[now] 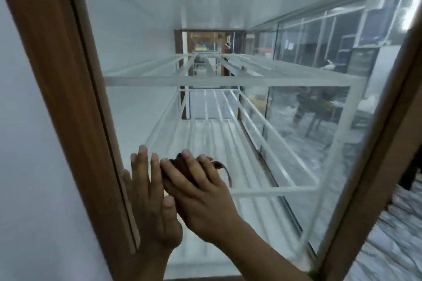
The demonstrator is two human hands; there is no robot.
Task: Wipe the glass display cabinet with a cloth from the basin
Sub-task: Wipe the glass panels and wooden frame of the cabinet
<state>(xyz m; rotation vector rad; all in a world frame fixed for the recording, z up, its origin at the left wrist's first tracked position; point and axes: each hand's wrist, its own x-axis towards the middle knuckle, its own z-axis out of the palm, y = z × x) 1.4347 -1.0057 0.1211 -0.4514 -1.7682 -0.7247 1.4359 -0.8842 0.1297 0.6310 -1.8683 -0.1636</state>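
Dark cloth (182, 172) sits under the right hand (201, 198), fingers pressing it on the cabinet glass (296, 121); left hand (150, 203) flat, open.

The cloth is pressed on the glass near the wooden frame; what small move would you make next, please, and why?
Probably slide the right hand with the dark cloth rightward across the glass: the left hand braces flat beside the wooden frame, and most of the pane lies to the right.

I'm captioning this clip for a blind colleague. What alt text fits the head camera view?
A person's right hand presses a dark cloth flat against a glass pane of a display cabinet, while the left hand rests flat on the glass beside the brown wooden frame. Through the glass, empty white wire shelves recede into the cabinet.
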